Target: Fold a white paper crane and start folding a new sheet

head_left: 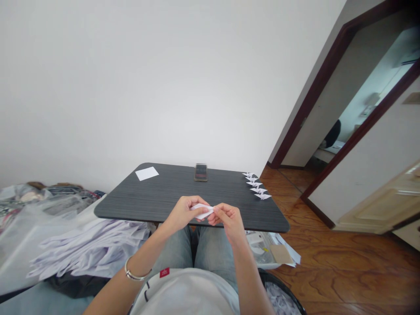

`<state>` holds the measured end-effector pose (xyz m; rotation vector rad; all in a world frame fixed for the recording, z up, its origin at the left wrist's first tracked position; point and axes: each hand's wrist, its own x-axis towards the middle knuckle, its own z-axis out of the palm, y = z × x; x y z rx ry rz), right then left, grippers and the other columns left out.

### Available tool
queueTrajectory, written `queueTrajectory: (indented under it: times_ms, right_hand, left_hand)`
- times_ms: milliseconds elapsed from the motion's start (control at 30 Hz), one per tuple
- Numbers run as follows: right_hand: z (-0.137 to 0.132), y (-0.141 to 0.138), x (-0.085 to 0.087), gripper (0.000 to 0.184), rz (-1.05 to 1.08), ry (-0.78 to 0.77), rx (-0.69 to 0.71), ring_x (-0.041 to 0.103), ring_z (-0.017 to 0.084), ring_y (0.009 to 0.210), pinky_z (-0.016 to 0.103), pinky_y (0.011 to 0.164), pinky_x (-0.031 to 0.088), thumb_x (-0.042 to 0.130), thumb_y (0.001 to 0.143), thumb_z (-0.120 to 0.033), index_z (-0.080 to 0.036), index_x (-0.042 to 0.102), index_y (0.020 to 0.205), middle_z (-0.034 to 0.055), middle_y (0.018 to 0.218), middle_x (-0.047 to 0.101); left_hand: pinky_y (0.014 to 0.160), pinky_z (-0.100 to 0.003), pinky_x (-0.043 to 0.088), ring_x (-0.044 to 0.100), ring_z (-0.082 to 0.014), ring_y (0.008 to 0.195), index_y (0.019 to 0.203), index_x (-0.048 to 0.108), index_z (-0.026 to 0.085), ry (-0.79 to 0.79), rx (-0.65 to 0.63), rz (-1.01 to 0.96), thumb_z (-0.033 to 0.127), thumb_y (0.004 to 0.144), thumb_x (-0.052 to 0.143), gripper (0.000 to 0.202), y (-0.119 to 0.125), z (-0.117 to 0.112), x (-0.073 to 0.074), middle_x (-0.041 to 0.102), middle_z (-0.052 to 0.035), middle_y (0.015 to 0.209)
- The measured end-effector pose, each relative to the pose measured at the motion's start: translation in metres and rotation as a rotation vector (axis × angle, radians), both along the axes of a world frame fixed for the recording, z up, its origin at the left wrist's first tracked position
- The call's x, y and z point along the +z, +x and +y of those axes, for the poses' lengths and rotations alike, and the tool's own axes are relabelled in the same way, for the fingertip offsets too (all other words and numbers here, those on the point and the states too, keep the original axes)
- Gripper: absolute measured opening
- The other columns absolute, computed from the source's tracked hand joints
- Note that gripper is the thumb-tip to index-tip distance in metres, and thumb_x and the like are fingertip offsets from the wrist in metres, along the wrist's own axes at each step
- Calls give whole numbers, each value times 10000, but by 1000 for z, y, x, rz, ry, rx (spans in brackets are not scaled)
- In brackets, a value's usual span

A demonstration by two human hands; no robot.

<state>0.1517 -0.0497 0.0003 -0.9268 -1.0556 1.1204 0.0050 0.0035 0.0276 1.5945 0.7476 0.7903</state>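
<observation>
Between my two hands, just above the table's near edge, is a small piece of folded white paper (pixel 201 210). My left hand (pixel 187 213) grips its left part, thumb on top and fingers beneath. At its right tip, my right hand (pixel 227 215) pinches the paper between thumb and fingers. Several folded white paper cranes (pixel 254 183) stand in a row along the right side of the dark table (pixel 170 192). A flat white sheet of paper (pixel 147 173) lies at the table's far left corner.
A phone (pixel 201 172) stands at the table's back edge, against the white wall. On the left are piled white folded papers (pixel 95 249) and bagged clothes (pixel 55 199). Below the table's right end sits a box of papers (pixel 267 249), with a dark-rimmed bin (pixel 284 297) nearer me.
</observation>
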Motion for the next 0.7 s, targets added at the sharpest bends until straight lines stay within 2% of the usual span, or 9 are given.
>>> queueTrajectory:
  times_ms: [133,233,367,500,700]
  right_hand:
    - [1,2,-1,295,18,-7,26,608,118,484,211,484,493,587,737,-423,-141,653,677,42,581,672]
    - [0,4,0,352,36,-2,-14,618,134,498,231,489,501,532,765,-460,-134,657,722,55,594,673]
    - [-1,5,2,239,-46,47,-94,618,137,516,236,502,501,624,709,-397,-162,635,746,26,591,668]
    - [-4,3,3,151,-145,96,-109,627,146,591,256,580,501,662,688,-306,-178,623,756,11,628,669]
    - [-4,5,2,81,-188,122,-111,621,148,607,266,600,493,643,705,-249,-178,622,738,6,626,657]
  left_hand:
    - [467,-200,450,539,-92,464,762,625,83,-56,-1,-12,319,644,664,267,-1,1,-1,617,-18,556]
    - [453,-191,449,544,-90,472,778,624,81,-64,-5,0,326,647,662,281,-2,0,0,626,-28,575]
    - [438,-180,446,546,-90,482,793,621,86,-57,-10,14,329,654,656,282,-2,-2,2,625,-28,583]
    - [441,-184,446,544,-94,490,801,618,90,-35,-9,16,331,654,654,284,-2,-3,3,624,-27,598]
    - [468,-193,463,546,-105,534,867,627,104,125,20,119,348,687,615,304,-4,-4,4,629,-42,677]
